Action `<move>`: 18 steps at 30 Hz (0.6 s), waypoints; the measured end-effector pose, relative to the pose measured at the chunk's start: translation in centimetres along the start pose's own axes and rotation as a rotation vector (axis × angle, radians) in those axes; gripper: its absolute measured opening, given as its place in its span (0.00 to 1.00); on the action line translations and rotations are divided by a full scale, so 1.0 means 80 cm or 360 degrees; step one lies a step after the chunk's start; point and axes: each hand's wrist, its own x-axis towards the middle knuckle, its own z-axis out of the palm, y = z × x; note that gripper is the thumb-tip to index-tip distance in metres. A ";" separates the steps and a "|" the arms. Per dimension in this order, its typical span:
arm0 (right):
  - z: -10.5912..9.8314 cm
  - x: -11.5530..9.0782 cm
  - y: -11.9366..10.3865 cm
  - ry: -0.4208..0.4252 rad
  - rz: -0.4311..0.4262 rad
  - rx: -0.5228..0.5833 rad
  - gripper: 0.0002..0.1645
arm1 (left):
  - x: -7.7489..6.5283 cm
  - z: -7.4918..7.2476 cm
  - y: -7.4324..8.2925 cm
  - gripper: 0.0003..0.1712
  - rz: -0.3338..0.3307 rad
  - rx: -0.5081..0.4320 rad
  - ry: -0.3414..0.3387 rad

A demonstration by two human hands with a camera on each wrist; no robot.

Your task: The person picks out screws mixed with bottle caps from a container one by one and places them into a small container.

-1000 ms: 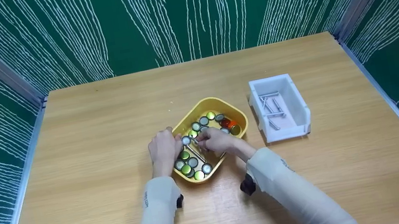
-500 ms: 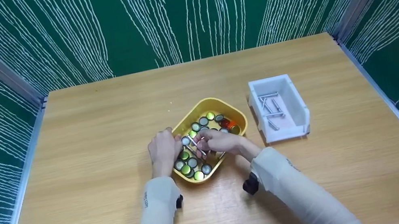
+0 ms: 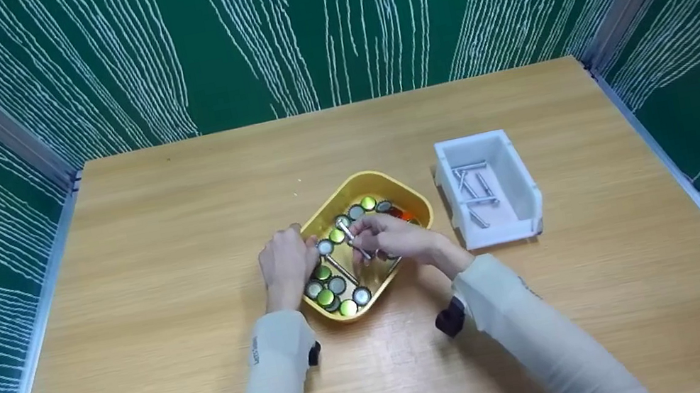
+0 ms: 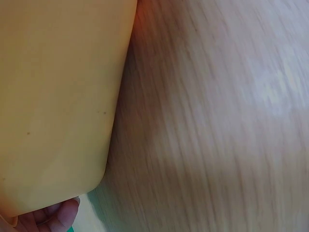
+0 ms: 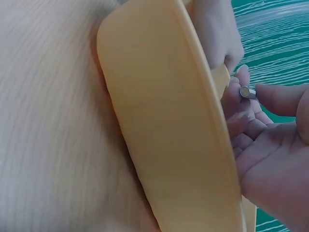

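Note:
A yellow plastic bin (image 3: pixel 371 183) sits at an angle on the table, with bottle caps (image 3: pixel 338 286) scattered over its floor. My left hand (image 3: pixel 288 262) grips its left rim, the fingertips curling at its wall in the left wrist view. My right hand (image 3: pixel 395 237) pinches a silver bolt (image 3: pixel 347 229) between thumb and fingers above the caps. In the right wrist view the round end of that bolt (image 5: pixel 246 92) shows at the thumb tip. Another bolt (image 3: pixel 342 270) lies among the caps, left of the right hand. Red-orange pieces are partly hidden behind the right hand.
Right of the yellow bin stands a white open-front bin (image 3: pixel 523 184) with several silver bolts (image 3: pixel 482 201) inside. Both rest on a wooden table (image 3: pixel 127 322). Green panels with white streaks (image 3: pixel 355 22) rise behind and along both sides.
My right hand has lifted the bolt and shifted slightly right and up, turning the bolt so more of it shows. The left hand keeps its grip on the rim.

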 end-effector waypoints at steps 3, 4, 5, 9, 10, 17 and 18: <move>-0.008 -0.004 -0.001 0.0049 -0.0023 0.0013 0.18 | 0.000 -0.001 0.000 0.19 -0.0001 -0.0012 -0.0005; -0.011 -0.005 -0.002 0.0067 -0.0029 0.0021 0.19 | 0.000 -0.001 0.000 0.20 -0.0004 -0.0017 -0.0015; -0.014 -0.007 -0.002 0.0080 -0.0035 0.0035 0.20 | 0.000 -0.001 0.000 0.20 -0.0004 -0.0017 -0.0021; -0.027 -0.014 -0.005 0.0149 -0.0056 0.0088 0.19 | 0.000 -0.001 0.000 0.20 -0.0010 -0.0017 -0.0045; -0.030 -0.017 -0.006 0.0161 -0.0059 0.0103 0.18 | 0.000 0.000 0.000 0.20 -0.0013 -0.0018 -0.0047; -0.060 -0.038 -0.018 0.0299 -0.0070 0.0167 0.14 | 0.000 -0.001 0.000 0.19 -0.0004 -0.0038 -0.0030; -0.065 -0.041 -0.020 0.0332 -0.0072 0.0169 0.15 | 0.000 -0.001 0.000 0.19 -0.0004 -0.0037 -0.0038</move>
